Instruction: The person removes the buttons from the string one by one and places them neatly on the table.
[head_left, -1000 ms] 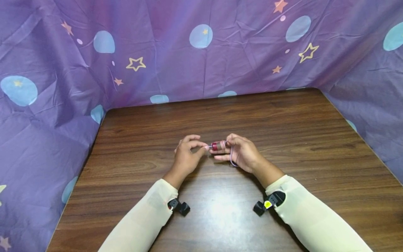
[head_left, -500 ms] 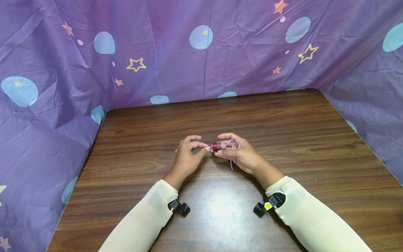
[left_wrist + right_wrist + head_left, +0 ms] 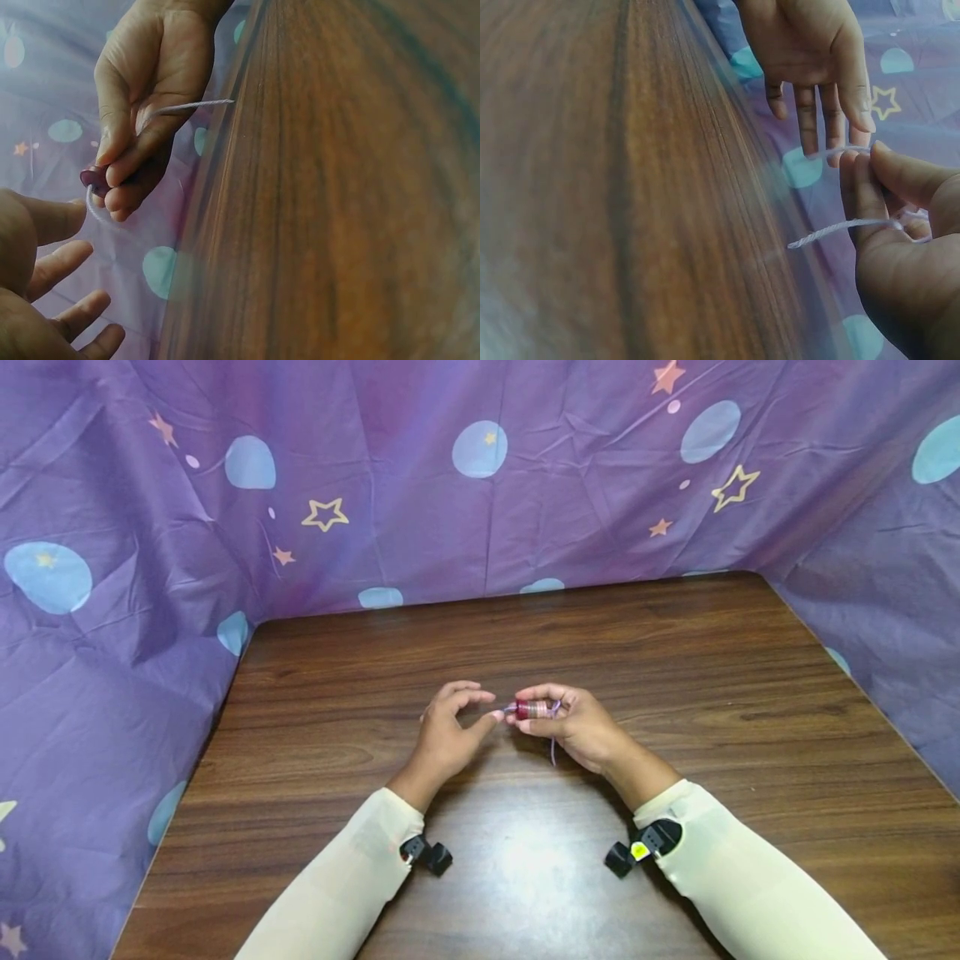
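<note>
My right hand [image 3: 588, 731] pinches a small striped stack of discs [image 3: 531, 709], dark red at its left end and brownish and pink toward the right. A pale purple cord [image 3: 187, 107] runs through the stack; one end comes out past the right palm and the other curves from the dark red disc [image 3: 91, 177]. My left hand [image 3: 450, 727] is just left of that disc, its thumb tip close by the cord. Its fingers are spread apart with nothing between them. In the right wrist view the cord's free end [image 3: 832, 231] sticks out across the right fingers, which hide the stack.
Both hands are above a brown wood-grain table [image 3: 360, 877]. Purple cloth [image 3: 405, 502] printed with stars and pale blue spots hangs behind the table and along both sides. Each pale sleeve carries a black wrist camera [image 3: 438, 858].
The left fingers have parted from the cord they pinched. The right hand, first pinching near the cord at the stack's right end, now grips the stack, which has shifted slightly right.
</note>
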`<state>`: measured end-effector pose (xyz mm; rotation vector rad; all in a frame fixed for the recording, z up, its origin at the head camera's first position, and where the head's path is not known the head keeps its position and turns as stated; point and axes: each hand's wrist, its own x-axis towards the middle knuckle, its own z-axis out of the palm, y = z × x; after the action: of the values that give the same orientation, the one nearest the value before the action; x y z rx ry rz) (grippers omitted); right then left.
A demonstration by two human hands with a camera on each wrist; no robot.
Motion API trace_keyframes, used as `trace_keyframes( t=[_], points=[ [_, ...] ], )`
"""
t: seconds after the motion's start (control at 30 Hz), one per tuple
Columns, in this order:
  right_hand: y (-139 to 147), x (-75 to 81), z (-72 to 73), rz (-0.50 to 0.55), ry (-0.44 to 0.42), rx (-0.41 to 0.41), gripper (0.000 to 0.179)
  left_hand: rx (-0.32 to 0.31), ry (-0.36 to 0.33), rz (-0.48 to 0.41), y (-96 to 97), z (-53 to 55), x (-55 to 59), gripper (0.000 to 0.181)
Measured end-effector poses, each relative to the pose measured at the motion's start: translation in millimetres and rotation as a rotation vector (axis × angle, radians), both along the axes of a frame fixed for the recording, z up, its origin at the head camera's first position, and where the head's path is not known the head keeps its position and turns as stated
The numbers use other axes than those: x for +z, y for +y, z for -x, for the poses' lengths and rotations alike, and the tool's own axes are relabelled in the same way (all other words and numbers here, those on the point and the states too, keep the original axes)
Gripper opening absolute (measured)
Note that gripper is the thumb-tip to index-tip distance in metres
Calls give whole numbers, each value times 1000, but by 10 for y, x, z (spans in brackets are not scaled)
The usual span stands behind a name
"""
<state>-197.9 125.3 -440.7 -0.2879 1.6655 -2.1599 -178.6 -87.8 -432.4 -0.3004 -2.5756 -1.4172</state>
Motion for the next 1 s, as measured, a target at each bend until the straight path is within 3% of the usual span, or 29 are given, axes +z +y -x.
trace_keyframes(
  t=[0.43, 0.6, 0.73, 1.0],
  points=[
    [9, 6, 0, 46, -46, 1, 52, -45, 49, -28, 3, -14, 28, 32],
    [30, 28, -1, 15, -30, -16, 54, -52, 78, -35, 13, -9, 39, 34],
    [42, 44, -3, -18, -1, -32, 52, -62, 50, -52, 29, -3, 57, 40],
    [51, 103, -28, -112, 38, -70, 29, -92, -23, -96, 56, -8, 99, 45]
  ],
)
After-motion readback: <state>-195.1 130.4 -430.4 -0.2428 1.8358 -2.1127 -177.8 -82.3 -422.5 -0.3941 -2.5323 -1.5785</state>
